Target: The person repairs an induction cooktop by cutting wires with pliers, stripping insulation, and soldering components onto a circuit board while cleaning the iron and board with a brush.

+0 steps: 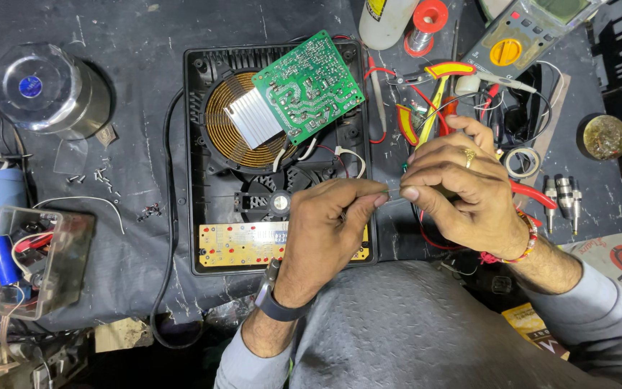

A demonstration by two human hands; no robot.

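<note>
My left hand (325,230) and my right hand (458,191) meet fingertip to fingertip over the right edge of an opened black induction cooker (203,216). Between the fingertips they pinch a thin, small wire-like part (393,191); it is too small to name. My right hand also grips red-handled pliers (534,196), whose handles stick out to the right. A green circuit board (311,83) with a silver heat sink (252,119) lies tilted over the copper coil (228,108). A yellow control strip (242,245) sits at the cooker's near edge.
A yellow multimeter (520,39), a solder spool (426,21), cutters with red and yellow handles (433,79) and a tape roll (523,162) lie at the right. A metal-and-clear jar (48,90), loose screws (98,179) and a clear box of wires (34,259) stand at the left.
</note>
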